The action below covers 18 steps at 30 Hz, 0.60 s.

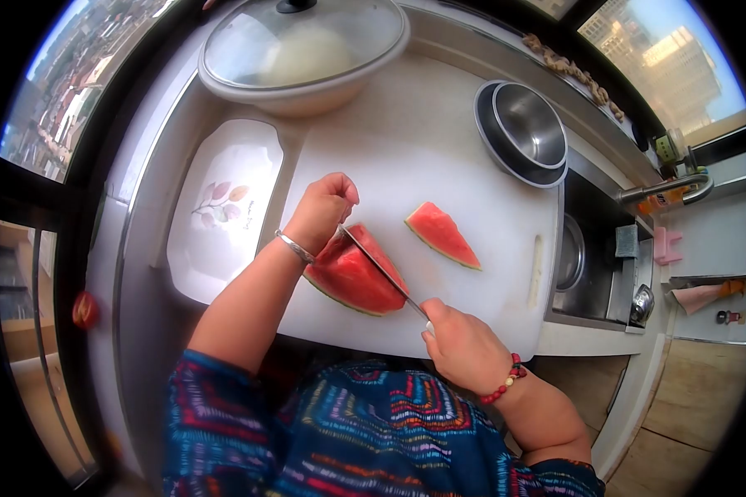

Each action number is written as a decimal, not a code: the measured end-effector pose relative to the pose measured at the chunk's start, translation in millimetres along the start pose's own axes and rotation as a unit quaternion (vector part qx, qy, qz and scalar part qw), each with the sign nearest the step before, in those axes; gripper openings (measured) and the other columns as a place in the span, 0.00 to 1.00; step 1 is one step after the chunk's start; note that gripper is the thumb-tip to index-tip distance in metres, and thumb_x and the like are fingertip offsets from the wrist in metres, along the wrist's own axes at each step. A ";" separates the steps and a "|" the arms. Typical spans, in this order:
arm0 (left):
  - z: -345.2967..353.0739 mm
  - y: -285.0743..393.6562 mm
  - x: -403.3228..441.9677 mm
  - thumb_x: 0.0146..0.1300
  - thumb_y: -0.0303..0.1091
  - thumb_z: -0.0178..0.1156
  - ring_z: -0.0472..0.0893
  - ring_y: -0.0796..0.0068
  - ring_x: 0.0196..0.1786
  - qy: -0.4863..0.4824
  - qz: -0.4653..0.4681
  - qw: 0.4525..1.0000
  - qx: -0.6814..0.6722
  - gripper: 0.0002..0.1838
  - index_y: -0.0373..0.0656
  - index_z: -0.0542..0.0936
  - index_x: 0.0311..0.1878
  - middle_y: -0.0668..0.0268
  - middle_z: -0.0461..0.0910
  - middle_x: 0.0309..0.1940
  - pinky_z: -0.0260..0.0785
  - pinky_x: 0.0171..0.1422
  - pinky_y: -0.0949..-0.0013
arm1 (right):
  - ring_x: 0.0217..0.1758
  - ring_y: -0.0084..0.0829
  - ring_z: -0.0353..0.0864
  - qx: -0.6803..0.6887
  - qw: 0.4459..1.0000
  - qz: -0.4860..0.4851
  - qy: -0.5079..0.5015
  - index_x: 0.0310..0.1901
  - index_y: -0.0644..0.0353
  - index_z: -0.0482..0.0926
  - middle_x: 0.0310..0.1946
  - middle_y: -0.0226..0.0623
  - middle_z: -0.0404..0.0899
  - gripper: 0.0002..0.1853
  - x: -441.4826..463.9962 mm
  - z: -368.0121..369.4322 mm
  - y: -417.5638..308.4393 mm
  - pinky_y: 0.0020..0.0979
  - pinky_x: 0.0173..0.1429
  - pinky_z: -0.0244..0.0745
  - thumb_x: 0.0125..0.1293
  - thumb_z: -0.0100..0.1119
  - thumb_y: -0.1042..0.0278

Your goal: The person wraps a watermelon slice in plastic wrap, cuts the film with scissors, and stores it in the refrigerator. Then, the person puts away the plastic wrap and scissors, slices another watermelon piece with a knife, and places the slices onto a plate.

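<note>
My right hand [466,344] is wrapped round the handle of a knife [387,274]. The blade lies slantwise across a large watermelon piece [356,282], its tip pointing up and left. My left hand [327,207] is closed at the far end of the piece, close to the knife tip. Whatever its fingers hold, if anything, is hidden. A cut watermelon slice [442,235] lies apart to the right. Both pieces rest on a white cutting board [489,306].
A white leaf-patterned tray [192,178] is left of the board. Behind stands a lidded pot [307,95] with something pale inside. Nested metal bowls [526,128] sit at the back right, beside the sink [588,273] and faucet [680,186].
</note>
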<state>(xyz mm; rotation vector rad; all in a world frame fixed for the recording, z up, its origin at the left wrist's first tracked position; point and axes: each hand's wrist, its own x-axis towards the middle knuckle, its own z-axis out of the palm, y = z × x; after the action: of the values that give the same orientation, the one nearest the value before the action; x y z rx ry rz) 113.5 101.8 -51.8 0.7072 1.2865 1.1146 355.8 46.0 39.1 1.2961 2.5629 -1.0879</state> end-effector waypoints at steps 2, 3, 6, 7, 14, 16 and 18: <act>-1.2 -4.3 0.9 0.47 0.14 0.41 0.61 0.82 0.22 -0.002 -0.007 1.000 -0.014 0.10 0.40 0.70 0.27 0.72 0.64 0.21 0.53 0.26 0.79 | 0.31 0.54 0.75 -0.004 1.000 0.014 -0.024 0.38 0.64 0.64 0.26 0.53 0.74 0.07 2.2 0.2 0.7 0.48 0.35 0.70 0.60 0.48 0.73; -0.7 -5.9 1.1 0.47 0.14 0.42 0.60 0.82 0.22 0.002 -0.020 1.000 -0.002 0.10 0.40 0.70 0.27 0.73 0.64 0.21 0.53 0.26 0.79 | 0.31 0.54 0.75 -0.005 1.000 0.014 -0.025 0.38 0.64 0.64 0.26 0.53 0.74 0.07 2.9 -0.9 1.9 0.48 0.35 0.70 0.60 0.48 0.73; 0.6 -7.6 0.6 0.48 0.14 0.42 0.60 0.83 0.23 0.000 -0.019 0.999 0.043 0.10 0.41 0.70 0.27 0.73 0.64 0.21 0.52 0.26 0.80 | 0.31 0.53 0.75 -0.003 1.000 0.015 -0.026 0.38 0.64 0.64 0.27 0.53 0.74 0.08 -0.8 6.8 7.8 0.48 0.36 0.70 0.60 0.48 0.73; 0.8 -7.6 0.4 0.48 0.14 0.43 0.60 0.84 0.23 -0.007 0.000 0.997 0.077 0.10 0.41 0.70 0.27 0.74 0.65 0.21 0.52 0.26 0.80 | 0.34 0.53 0.75 0.006 0.999 0.026 -0.022 0.42 0.64 0.65 0.30 0.53 0.75 0.11 -1.3 14.8 14.5 0.47 0.38 0.70 0.58 0.51 0.73; -0.3 -7.7 1.6 0.50 0.14 0.44 0.60 0.85 0.23 -0.026 0.026 0.991 0.130 0.10 0.42 0.70 0.27 0.75 0.65 0.21 0.52 0.27 0.80 | 0.31 0.51 0.76 0.008 0.998 -0.012 0.059 0.39 0.63 0.65 0.29 0.50 0.74 0.07 -3.7 33.0 23.1 0.47 0.35 0.71 0.60 0.48 0.72; -1.3 -7.2 2.4 0.51 0.17 0.44 0.61 0.81 0.28 -0.029 0.026 0.988 0.146 0.07 0.41 0.71 0.26 0.73 0.65 0.22 0.56 0.32 0.78 | 0.31 0.51 0.76 0.003 0.998 -0.015 0.066 0.38 0.63 0.65 0.29 0.50 0.74 0.07 -3.5 34.1 23.7 0.47 0.35 0.71 0.60 0.47 0.72; -2.2 -8.5 0.0 0.51 0.17 0.44 0.62 0.81 0.28 -0.023 0.036 0.987 0.153 0.08 0.41 0.71 0.27 0.73 0.66 0.22 0.57 0.32 0.78 | 0.30 0.51 0.76 -0.001 0.997 -0.020 0.070 0.38 0.63 0.65 0.29 0.50 0.74 0.06 -5.2 38.4 22.3 0.47 0.34 0.71 0.60 0.47 0.72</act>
<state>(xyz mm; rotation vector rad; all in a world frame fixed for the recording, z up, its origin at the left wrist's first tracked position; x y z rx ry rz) 113.4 98.5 -60.0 1.0093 1.4174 0.9604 366.1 27.5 -0.3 1.3725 2.7012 -1.0367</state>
